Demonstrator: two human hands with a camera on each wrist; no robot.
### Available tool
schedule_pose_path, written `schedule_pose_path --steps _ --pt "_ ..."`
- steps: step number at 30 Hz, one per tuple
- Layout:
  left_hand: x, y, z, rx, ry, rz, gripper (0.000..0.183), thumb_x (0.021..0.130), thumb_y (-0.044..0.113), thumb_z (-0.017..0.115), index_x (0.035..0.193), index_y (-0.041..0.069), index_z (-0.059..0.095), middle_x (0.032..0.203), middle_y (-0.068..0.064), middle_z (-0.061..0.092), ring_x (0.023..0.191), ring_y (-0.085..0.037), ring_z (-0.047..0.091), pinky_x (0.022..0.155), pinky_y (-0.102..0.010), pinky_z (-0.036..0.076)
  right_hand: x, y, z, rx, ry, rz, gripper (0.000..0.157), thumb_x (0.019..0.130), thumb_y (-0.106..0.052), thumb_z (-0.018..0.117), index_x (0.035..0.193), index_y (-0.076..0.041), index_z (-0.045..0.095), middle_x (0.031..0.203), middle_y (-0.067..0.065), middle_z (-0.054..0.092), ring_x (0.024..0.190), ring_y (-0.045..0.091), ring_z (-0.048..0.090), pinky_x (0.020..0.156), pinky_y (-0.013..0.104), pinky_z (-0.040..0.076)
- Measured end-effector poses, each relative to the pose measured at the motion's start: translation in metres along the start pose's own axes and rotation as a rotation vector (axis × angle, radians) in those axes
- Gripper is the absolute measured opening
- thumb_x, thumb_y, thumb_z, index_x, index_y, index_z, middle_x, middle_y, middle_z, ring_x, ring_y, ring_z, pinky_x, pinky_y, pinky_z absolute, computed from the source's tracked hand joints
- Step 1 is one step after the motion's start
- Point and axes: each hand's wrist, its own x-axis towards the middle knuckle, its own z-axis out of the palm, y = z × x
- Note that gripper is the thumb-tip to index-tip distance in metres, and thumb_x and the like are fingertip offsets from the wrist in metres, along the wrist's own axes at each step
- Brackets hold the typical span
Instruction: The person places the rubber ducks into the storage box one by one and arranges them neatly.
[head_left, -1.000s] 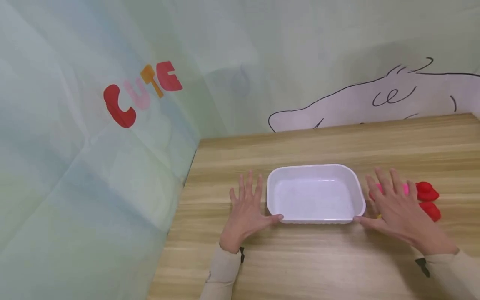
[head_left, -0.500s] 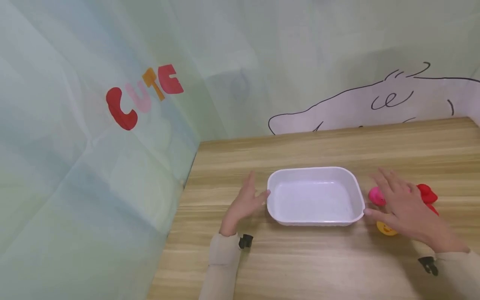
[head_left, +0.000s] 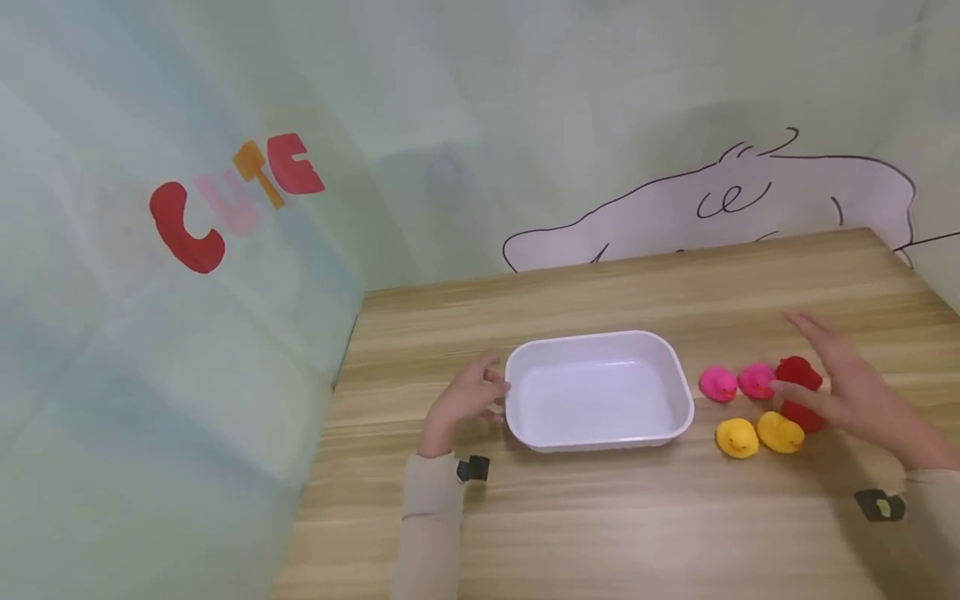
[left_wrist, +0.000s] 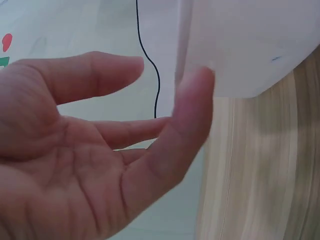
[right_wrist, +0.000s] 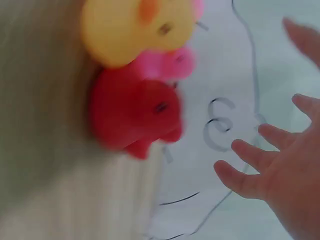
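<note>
A white rectangular tray [head_left: 600, 400] sits upright on the wooden table. At its left rim is my left hand [head_left: 467, 398], fingers loosely bent and thumb apart from them. In the left wrist view a finger [left_wrist: 185, 120] overlaps the tray's side [left_wrist: 255, 45]; whether it touches, I cannot tell. Over the right edge of a group of rubber ducks hovers my right hand [head_left: 862, 396], its fingers extended and holding nothing. The group has two pink ducks [head_left: 718, 384], two yellow ducks [head_left: 737, 438] and two red ducks [head_left: 798, 373], the nearer red one partly hidden by the hand.
The wooden table [head_left: 570, 525] meets a pale printed cloth [head_left: 450, 192] at its back and left edges. Dark wrist straps [head_left: 472, 469] show at both cuffs. The ducks stand a short gap to the right of the tray.
My right hand has moved right, off the tray's corner and the ducks, uncovering most of them. The left hand has gone from spread fingers at the front corner to bent fingers at the left rim.
</note>
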Motion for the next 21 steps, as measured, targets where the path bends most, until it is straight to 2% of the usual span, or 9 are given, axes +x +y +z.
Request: schedule_pose_path --steps 4,7,9,12,16,21 --pt "0.004 0.000 0.002 0.009 0.009 -0.037 0.057 0.091 -0.009 0.055 0.146 -0.007 0.038 0.107 -0.024 0.057 0.077 -0.027 0.065 0.064 -0.040 0.065 -0.002 0.022 0.001 -0.028 0.000 0.038 0.080 0.084 0.004 0.075 0.150 0.008 0.030 0.144 0.039 0.034 0.124 0.061 0.033 0.088 0.085 0.035" --pt "0.005 -0.001 0.006 0.026 0.002 -0.039 0.056 0.088 -0.013 0.054 0.143 -0.009 0.043 0.103 -0.025 0.058 0.072 -0.027 0.066 0.061 -0.043 0.065 -0.001 0.034 0.004 -0.044 -0.077 0.139 0.064 0.091 -0.004 0.071 0.143 0.013 0.036 0.135 0.040 0.038 0.112 0.059 0.041 0.082 0.079 0.046" --pt "0.005 0.000 0.007 0.034 0.006 -0.037 0.055 0.087 -0.015 0.053 0.142 -0.011 0.045 0.099 -0.024 0.058 0.068 -0.026 0.064 0.060 -0.044 0.065 0.004 0.039 0.006 -0.055 -0.148 0.233 0.060 0.097 -0.014 0.066 0.141 0.015 0.037 0.130 0.042 0.040 0.108 0.059 0.043 0.078 0.072 0.054" --pt "0.003 0.000 0.008 0.038 0.015 -0.035 0.054 0.087 -0.015 0.053 0.141 -0.012 0.046 0.097 -0.023 0.058 0.066 -0.025 0.063 0.060 -0.045 0.064 0.010 0.045 0.009 -0.095 -0.209 0.339 0.061 0.100 -0.027 0.062 0.137 0.017 0.039 0.124 0.045 0.041 0.105 0.058 0.045 0.076 0.065 0.058" --pt "0.003 -0.001 0.008 0.030 0.009 -0.021 0.055 0.086 -0.015 0.053 0.140 -0.012 0.045 0.097 -0.024 0.058 0.067 -0.025 0.064 0.060 -0.046 0.064 0.012 0.046 0.010 -0.156 -0.209 0.418 0.068 0.098 -0.037 0.064 0.128 0.021 0.043 0.111 0.044 0.047 0.099 0.055 0.046 0.072 0.060 0.059" --pt "0.004 -0.001 0.009 0.021 0.003 -0.001 0.055 0.085 -0.015 0.053 0.139 -0.013 0.045 0.097 -0.023 0.057 0.067 -0.027 0.063 0.059 -0.047 0.064 0.016 0.041 0.006 -0.195 -0.219 0.540 0.078 0.096 -0.045 0.062 0.124 0.024 0.041 0.100 0.038 0.052 0.087 0.047 0.050 0.060 0.045 0.059"
